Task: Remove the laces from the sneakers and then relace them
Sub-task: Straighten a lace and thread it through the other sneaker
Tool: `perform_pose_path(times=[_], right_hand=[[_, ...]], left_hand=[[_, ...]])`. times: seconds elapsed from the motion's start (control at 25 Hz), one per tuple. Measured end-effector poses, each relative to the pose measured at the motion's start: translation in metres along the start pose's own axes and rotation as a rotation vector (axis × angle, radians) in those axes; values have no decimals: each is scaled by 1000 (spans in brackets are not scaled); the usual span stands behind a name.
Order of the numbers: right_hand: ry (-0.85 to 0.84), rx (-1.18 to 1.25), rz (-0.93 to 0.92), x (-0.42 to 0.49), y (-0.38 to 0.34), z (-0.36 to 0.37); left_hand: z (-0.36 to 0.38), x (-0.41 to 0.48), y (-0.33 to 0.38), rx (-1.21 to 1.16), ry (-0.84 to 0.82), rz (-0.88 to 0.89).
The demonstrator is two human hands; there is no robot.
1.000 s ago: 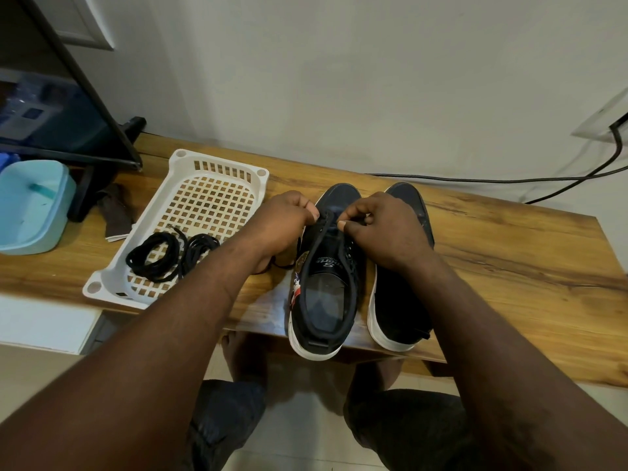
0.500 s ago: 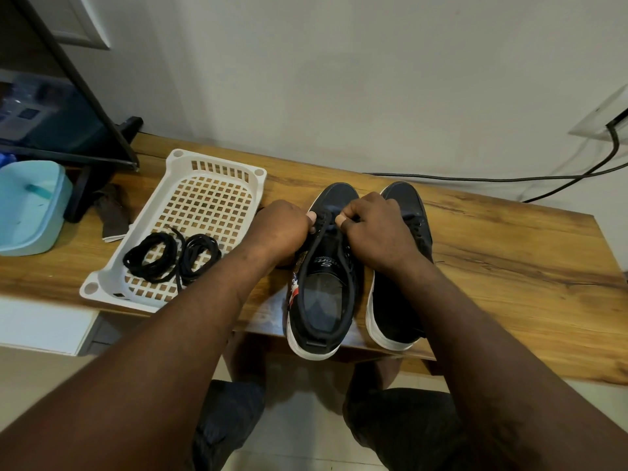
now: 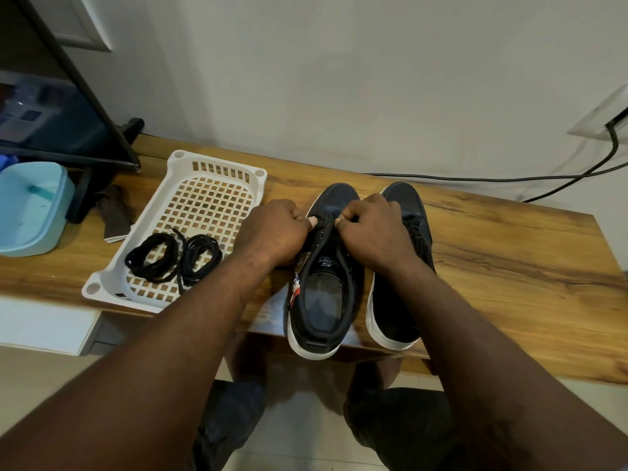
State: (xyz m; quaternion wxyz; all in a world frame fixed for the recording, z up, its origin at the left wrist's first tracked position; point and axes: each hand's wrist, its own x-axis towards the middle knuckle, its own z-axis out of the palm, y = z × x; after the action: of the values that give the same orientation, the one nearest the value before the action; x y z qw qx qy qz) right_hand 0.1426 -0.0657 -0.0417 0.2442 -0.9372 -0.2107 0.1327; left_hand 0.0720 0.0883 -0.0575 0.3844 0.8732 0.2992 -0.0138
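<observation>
Now left hand [image 3: 273, 234] and right hand [image 3: 373, 232], curled, pinch the sneaker lace [image 3: 325, 222]

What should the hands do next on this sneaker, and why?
Probably draw the lace snug through the front eyelets, then cross to the next pair. The left hand and right hand both pinch it at the toe end of the sneaker, and the eyelet rows nearer the tongue seem bare.

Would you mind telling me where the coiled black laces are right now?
In the head view, the coiled black laces lie in the near end of the white basket, on the table left of the two sneakers.
</observation>
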Motion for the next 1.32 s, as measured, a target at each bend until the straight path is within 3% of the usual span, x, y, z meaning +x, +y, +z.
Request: perform_pose_path(times=[0.16,0.28,0.6,0.72,0.84,1.04,1.32], right_hand=[[19,28,-3,2,2,0],[61,41,-11,5,4,3],[128,106,31,6,10,-3],[130,134,35,6,11,-5],[150,189,58,6,12,-11],[178,365,118,6,15,-13],[134,194,61,1,12,-19]], left_hand=[[-7,0,-3,-333,-140,45],[-5,0,-1,-312,-141,48],[-9,-6,14,-380,-223,-280],[-9,-4,10,-403,-208,-300],[-9,-1,5,-282,-198,-235],[-7,2,2,-142,-14,2],[-7,-1,9,21,15,121]])
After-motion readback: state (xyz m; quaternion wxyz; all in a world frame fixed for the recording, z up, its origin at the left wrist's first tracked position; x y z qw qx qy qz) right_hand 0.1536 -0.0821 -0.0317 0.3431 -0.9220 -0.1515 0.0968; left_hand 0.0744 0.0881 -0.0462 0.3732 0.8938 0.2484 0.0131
